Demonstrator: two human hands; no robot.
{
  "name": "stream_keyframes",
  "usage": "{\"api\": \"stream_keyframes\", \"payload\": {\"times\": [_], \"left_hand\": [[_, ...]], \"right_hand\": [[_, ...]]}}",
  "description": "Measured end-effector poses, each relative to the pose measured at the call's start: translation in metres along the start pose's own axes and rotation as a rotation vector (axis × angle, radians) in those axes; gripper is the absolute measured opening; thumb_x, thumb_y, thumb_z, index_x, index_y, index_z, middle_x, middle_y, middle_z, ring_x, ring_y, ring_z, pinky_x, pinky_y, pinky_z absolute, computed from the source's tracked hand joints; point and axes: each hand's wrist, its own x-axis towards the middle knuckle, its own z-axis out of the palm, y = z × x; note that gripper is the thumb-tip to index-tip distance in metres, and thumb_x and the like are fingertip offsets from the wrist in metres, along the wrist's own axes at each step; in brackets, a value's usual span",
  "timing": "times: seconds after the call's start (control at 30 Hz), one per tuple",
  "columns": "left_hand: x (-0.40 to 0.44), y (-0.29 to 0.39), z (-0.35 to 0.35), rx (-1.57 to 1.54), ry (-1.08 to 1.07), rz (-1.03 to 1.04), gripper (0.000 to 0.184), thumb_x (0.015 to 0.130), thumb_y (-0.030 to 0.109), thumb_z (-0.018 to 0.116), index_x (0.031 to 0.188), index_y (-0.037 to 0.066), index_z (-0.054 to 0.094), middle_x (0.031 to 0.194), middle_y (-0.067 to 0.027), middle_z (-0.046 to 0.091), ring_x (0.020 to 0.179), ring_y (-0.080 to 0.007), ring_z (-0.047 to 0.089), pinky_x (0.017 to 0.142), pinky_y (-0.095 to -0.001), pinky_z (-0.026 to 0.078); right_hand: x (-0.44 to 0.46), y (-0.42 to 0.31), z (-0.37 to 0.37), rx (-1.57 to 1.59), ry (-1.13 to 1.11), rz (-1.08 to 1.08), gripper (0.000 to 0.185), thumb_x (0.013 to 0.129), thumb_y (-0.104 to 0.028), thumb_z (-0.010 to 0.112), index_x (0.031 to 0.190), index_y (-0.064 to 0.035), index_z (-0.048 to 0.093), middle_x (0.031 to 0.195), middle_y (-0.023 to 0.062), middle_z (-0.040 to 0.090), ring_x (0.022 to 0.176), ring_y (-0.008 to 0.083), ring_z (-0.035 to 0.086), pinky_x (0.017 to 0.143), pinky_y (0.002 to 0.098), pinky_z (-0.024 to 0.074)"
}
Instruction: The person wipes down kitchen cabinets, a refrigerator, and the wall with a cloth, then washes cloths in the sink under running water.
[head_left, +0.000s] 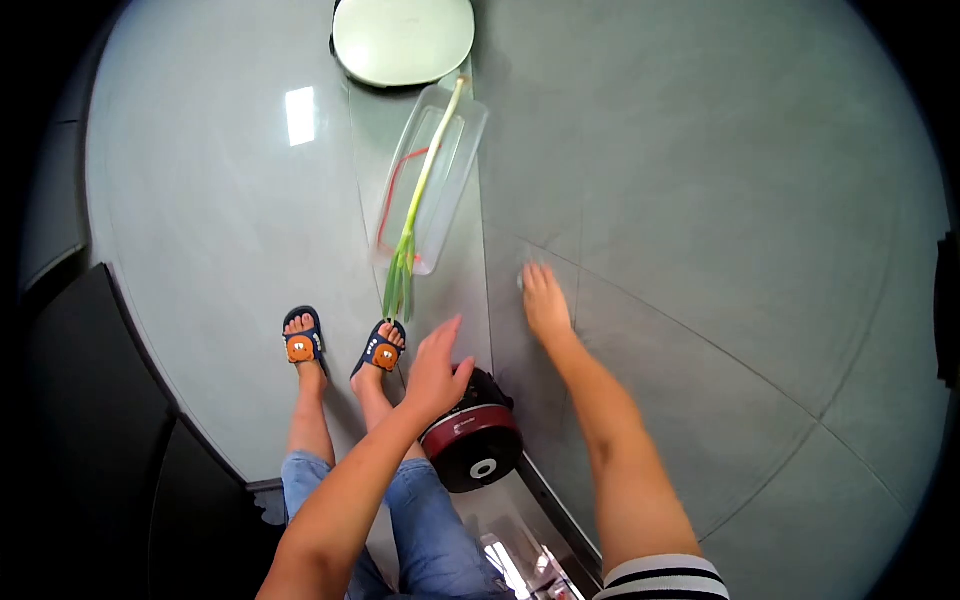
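"looking at the clear tray (449, 195), what worries you most?"

"the long green onion (429, 172). it lies lengthwise along the tray, root end at the far rim, leaves hanging past the near one. a knock on either end could roll it off, i'd say."

"knocked by what?"

"the right slipper (383, 352), for one. it's just off the near end of the tray, right by the leaf tips; i can't tell whether they touch. one short step could crush the leaves or shove the tray."

"could the arms cause trouble too?"

"maybe. the left hand (435, 372) and the right hand (546, 303) are well apart. the left is on the near side of the tray, empty, thumb away from the fingers, close to the red and black cooker (478, 437). a careless swing might bump that. the right is out to the tray's right, fingers close together."

"holding anything?"

"a pale thing (521, 282) shows at the fingertips, too blurred to tell if it's gripped. if the hold is loose, it could slip."

"and beyond the tray?"

"a rounded white thing (403, 40), near the far end. push the tray that way and the root end might strike it and bend."
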Motion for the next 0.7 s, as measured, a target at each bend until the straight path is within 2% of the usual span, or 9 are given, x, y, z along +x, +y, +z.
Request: {"api": "stream_keyframes", "payload": {"times": [0.1, 0.2, 0.37, 0.47, 0.53, 0.6, 0.63, 0.7], "left_hand": [[-0.002, -0.025, 0.019, 0.01, -0.001, -0.021, 0.065, 0.082, 0.014, 0.067, 0.141, 0.001, 0.041, 0.138, -0.0217, 0.049, 0.126, -0.0407, 0.045, 0.107, -0.0441, 0.037], [0.002, -0.043, 0.021, 0.018, -0.008, -0.04, 0.065, 0.082, 0.015, 0.067, 0.14, 0.001, 0.041, 0.137, -0.0222, 0.049, 0.125, -0.041, 0.045, 0.106, -0.0444, 0.037], [0.023, -0.067, 0.025, -0.018, 0.013, -0.093, 0.065, 0.082, 0.014, 0.068, 0.14, 0.002, 0.041, 0.136, -0.0225, 0.05, 0.124, -0.0415, 0.047, 0.106, -0.0446, 0.037], [0.036, -0.089, 0.023, -0.011, 0.022, -0.071, 0.066, 0.082, 0.015, 0.068, 0.141, 0.003, 0.041, 0.136, -0.0224, 0.05, 0.123, -0.0415, 0.047, 0.105, -0.0444, 0.038], [0.037, -0.099, 0.018, -0.037, 0.005, -0.077, 0.066, 0.082, 0.015, 0.067, 0.142, 0.004, 0.041, 0.136, -0.0223, 0.05, 0.123, -0.0414, 0.047, 0.105, -0.0442, 0.038], [0.033, -0.102, 0.019, -0.002, 0.002, -0.071, 0.066, 0.082, 0.015, 0.067, 0.142, 0.004, 0.04, 0.135, -0.0222, 0.051, 0.123, -0.0414, 0.047, 0.105, -0.0439, 0.038], [0.03, -0.098, 0.018, 0.012, 0.004, -0.063, 0.066, 0.083, 0.014, 0.067, 0.142, 0.005, 0.04, 0.135, -0.0221, 0.051, 0.123, -0.0414, 0.047, 0.105, -0.0438, 0.038], [0.019, -0.076, 0.01, -0.002, -0.021, -0.063, 0.066, 0.082, 0.015, 0.067, 0.142, 0.004, 0.04, 0.135, -0.0217, 0.051, 0.124, -0.0413, 0.047, 0.105, -0.0439, 0.038]], "right_hand": [[-0.078, -0.09, 0.069, 0.13, -0.221, -0.21, 0.05, 0.096, -0.032, 0.044, 0.137, -0.0051, 0.053, 0.152, 0.0106, 0.037, 0.144, 0.0277, 0.027, 0.119, 0.0442, 0.0157], [-0.062, -0.084, 0.07, 0.12, -0.308, -0.341, 0.05, 0.097, -0.033, 0.042, 0.138, -0.0054, 0.052, 0.153, 0.0112, 0.036, 0.144, 0.028, 0.027, 0.119, 0.0449, 0.0148], [0.107, -0.003, 0.026, 0.005, 0.041, -0.035, 0.043, 0.097, -0.027, 0.042, 0.131, -0.0059, 0.058, 0.149, 0.0109, 0.041, 0.141, 0.0266, 0.032, 0.119, 0.0431, 0.0167], [0.152, 0.002, 0.025, -0.012, 0.03, -0.033, 0.042, 0.097, -0.026, 0.042, 0.131, -0.0084, 0.058, 0.149, 0.0104, 0.041, 0.142, 0.0263, 0.029, 0.119, 0.0423, 0.0163], [0.145, -0.024, 0.043, -0.052, 0.057, 0.02, 0.042, 0.098, -0.026, 0.041, 0.132, -0.0074, 0.058, 0.15, 0.0099, 0.041, 0.142, 0.0258, 0.03, 0.118, 0.0423, 0.0164], [0.11, -0.067, 0.082, 0.036, -0.171, -0.161, 0.045, 0.098, -0.028, 0.041, 0.134, -0.0059, 0.056, 0.15, 0.0087, 0.04, 0.141, 0.0247, 0.031, 0.118, 0.0422, 0.0166], [0.085, -0.094, 0.109, 0.076, -0.184, -0.142, 0.048, 0.097, -0.029, 0.042, 0.136, -0.0042, 0.053, 0.149, 0.0082, 0.042, 0.14, 0.0243, 0.033, 0.118, 0.0422, 0.0172], [0.019, -0.101, 0.091, 0.096, -0.265, -0.228, 0.043, 0.096, -0.029, 0.044, 0.129, -0.007, 0.06, 0.148, 0.0081, 0.043, 0.14, 0.0244, 0.032, 0.118, 0.0421, 0.0171]]}}
